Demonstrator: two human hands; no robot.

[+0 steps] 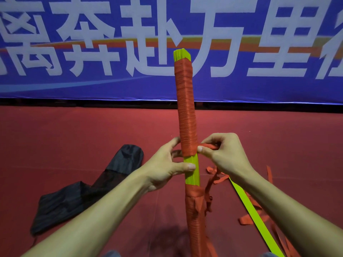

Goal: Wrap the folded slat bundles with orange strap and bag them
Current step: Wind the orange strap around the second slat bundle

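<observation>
At frame centre we hold the slat bundle (191,171) upright. Our left hand (165,167) grips its bare yellow stretch to steady it, and our right hand (226,154) pinches the orange strap (186,112) taut for winding. The black bag (89,190) lies lower left.

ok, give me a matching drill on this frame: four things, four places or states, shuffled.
1 bag
2 left hand
3 right hand
4 loose slat

a pinches the strap
b lies on the floor, left
c grips the bundle, thumb on bare yellow
d slants to the lower right

Pairs: 1-b, 2-c, 3-a, 4-d
</observation>
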